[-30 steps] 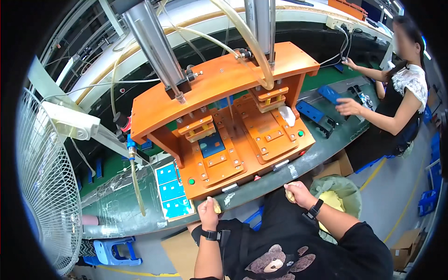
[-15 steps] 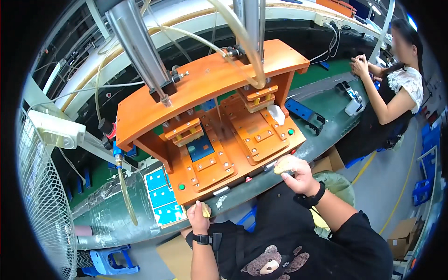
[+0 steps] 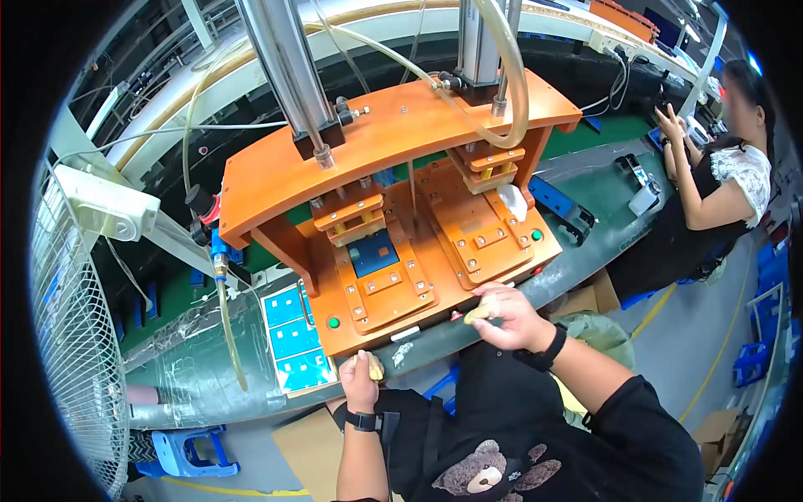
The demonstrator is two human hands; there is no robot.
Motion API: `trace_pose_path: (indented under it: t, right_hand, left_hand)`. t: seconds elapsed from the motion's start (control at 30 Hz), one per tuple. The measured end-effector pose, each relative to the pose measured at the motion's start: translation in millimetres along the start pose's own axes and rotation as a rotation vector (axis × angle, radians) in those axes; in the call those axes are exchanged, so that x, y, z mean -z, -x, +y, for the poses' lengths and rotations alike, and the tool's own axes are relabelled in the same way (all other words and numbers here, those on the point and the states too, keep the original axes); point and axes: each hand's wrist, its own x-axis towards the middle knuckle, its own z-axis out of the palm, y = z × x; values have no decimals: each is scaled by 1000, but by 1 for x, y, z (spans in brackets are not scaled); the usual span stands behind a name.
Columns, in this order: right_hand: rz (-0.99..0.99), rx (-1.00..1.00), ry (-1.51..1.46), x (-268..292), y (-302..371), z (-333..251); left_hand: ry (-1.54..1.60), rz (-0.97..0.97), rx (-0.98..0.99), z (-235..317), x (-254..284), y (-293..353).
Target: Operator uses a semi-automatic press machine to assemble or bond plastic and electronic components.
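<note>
My left hand is closed beside the near left corner of an orange two-station press, thumb against curled fingers. Pale yellow material, like finger cots, shows at its fingers; anything inside is hidden. My right hand hovers at the press's front edge near a red button. Its fingers are loosely bent and apart from the thumb, with yellow coverings on some fingertips and nothing visibly held. On the press's left station lies a dark blue panel, partly under the raised press head. The right station's plate carries no blue panel.
Left of the press lies a sheet of bright blue panels. A wire fan guard stands far left. To the right are a blue bracket-like part, a white-and-black device and a seated co-worker. Air hoses hang overhead.
The view has shifted, so the press sits slightly farther right. My right hand has moved left along the press's front edge toward the red button. My left hand stays by the corner.
</note>
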Motion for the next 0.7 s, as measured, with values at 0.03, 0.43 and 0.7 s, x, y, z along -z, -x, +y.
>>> trace_pose_path:
  t: [0.03, 0.43, 0.7]
  right_hand:
    - [-27, -10, -3, -5, -4, -3]
    - [-259, 182, -131, -88, -41, -25]
    - [-239, 141, -45, -66, -35, -18]
  left_hand:
    - [0, 0, 0, -1, 1, 1]
    - [-70, -15, -40, -9, 9, 0]
    - [-11, -39, -45, -7, 7, 0]
